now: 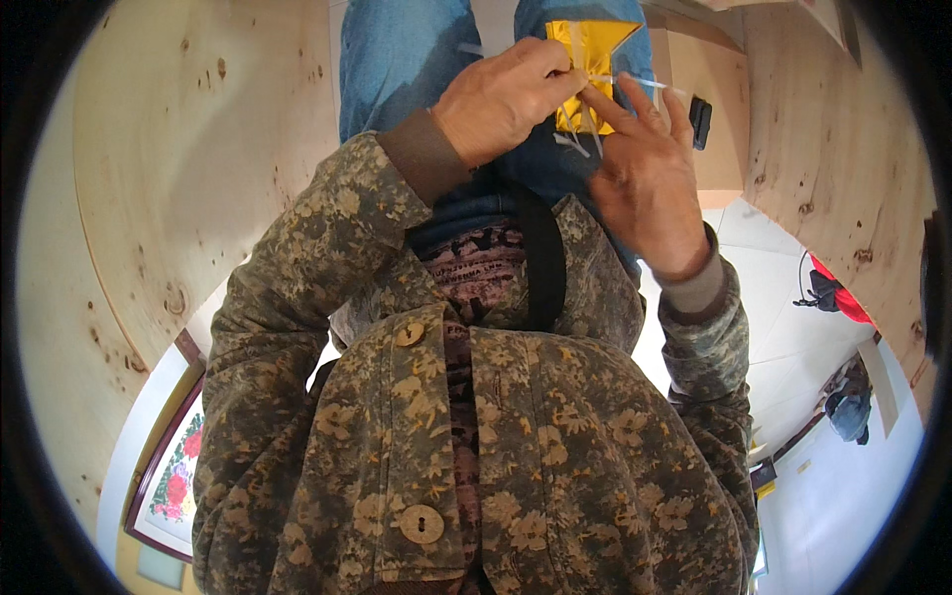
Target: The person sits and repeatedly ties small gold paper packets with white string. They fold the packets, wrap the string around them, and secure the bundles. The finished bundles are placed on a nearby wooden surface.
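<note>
A shiny gold-yellow wrapped packet [601, 42] lies over my thighs, gathered in creases at its middle. A thin white strip [645, 82] crosses it there, and loose strip ends [580, 145] hang below. My left hand [511, 97] is closed, with thumb and fingers pinched on the strip at the packet's middle. From the right, my right hand [650, 178] meets it with the index fingertip at the same spot. Its other fingers fan out along the strip. The right thumb is hidden, but the index finger appears pinched on the strip.
A cardboard box [722, 164] stands right of my legs, with a small black object [700, 122] by it. Pale wooden boards [188, 149] rise at both sides. A framed flower picture [177, 481] is at lower left. Something red and black [833, 290] lies at right.
</note>
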A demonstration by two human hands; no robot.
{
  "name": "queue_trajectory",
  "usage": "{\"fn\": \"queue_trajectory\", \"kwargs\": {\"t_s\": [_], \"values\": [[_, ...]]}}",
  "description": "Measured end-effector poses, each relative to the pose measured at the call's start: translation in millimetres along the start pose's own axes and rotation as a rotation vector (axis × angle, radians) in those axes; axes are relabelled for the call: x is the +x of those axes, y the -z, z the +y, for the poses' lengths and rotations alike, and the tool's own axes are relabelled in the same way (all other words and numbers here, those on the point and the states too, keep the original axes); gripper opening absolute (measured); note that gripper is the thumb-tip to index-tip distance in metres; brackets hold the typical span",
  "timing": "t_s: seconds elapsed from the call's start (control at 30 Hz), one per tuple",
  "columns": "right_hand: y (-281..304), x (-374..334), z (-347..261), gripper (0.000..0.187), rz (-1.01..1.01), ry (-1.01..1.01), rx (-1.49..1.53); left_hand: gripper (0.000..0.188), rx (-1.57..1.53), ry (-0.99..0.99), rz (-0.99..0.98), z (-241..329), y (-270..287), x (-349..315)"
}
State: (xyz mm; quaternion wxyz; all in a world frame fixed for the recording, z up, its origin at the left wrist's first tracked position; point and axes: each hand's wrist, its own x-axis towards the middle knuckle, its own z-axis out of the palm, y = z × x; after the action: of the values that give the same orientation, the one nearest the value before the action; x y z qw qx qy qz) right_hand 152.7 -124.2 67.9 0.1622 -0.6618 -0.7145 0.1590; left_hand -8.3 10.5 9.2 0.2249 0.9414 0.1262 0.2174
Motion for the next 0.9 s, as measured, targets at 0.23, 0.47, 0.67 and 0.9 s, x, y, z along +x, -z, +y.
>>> {"fn": "queue_trajectory", "kwargs": {"t_s": [0.23,0.47,0.67,0.9], "values": [[23.1,6.5,29.6,0.014,0.189,0.04,0.072,0.036,0.096,-0.049,-0.041,1.4,2.4,1.5],[25.7,28.7,66.4,0.004,0.393,0.137,-0.197,0.039,0.068,-0.056,-0.009,0.5,1.8,-0.5],[-0.4,34.0,79.1,0.004,0.37,-0.027,-0.233,0.042,0.143,-0.109,-0.002,-1.5,0.0,-3.0],[-9.4,30.1,79.4,0.009,0.244,-0.107,-0.212,0.044,0.208,-0.176,-0.022,-2.7,3.3,-3.2]]}}
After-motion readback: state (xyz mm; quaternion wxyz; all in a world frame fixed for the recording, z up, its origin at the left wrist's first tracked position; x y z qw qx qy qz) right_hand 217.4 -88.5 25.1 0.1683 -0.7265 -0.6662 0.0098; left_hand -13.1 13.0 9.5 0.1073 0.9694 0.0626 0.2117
